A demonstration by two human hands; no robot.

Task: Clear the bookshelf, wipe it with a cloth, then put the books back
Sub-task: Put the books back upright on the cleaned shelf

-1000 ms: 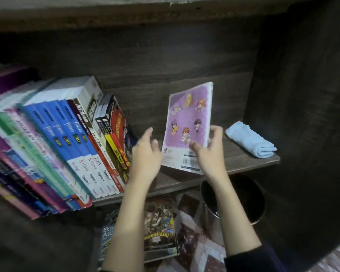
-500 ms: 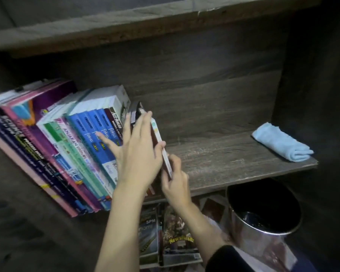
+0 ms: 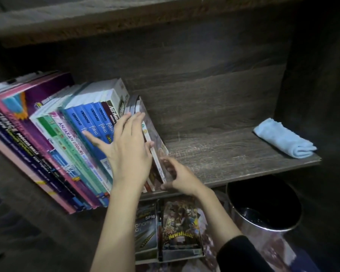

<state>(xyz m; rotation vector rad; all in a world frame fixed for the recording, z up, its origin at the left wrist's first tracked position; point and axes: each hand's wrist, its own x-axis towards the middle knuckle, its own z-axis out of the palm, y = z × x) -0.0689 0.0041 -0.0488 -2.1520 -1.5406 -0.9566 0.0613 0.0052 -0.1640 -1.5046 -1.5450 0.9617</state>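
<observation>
You're putting books back: your left hand (image 3: pixel 126 152), fingers straight, braces the row of books (image 3: pixel 67 144) while your right hand (image 3: pixel 180 178) pinches the lower corner of the thin comic book (image 3: pixel 155 142) at the row's right end on the shelf (image 3: pixel 234 160). A second ago you held it up over mid-shelf. Next, release it and fetch the books on the floor (image 3: pixel 181 230).

Matt wood-grain shelf (image 3: pixel 234 154), glossy metal bin (image 3: pixel 263 230).

Head view, close, downward at shelf (image 3: pixel 243 160).
</observation>
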